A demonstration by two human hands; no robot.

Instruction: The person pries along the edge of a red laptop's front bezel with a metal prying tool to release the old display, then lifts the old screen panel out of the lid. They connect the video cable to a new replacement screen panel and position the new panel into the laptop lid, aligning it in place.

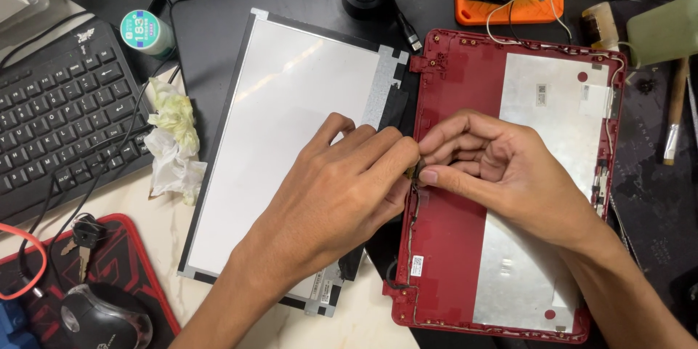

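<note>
The flat screen panel already lies face down out of the red laptop lid; the left hand and right hand both pinch the thin cable between them, not yet free.

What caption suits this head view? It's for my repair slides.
Both hands pinch a connector between a face-down panel and red lid.

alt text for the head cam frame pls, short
Both hands, left hand and right hand, pinch a small cable connector at the edge of a red laptop lid shell. A detached display panel lies face down beside it, with a black keyboard and mouse at left.
</note>
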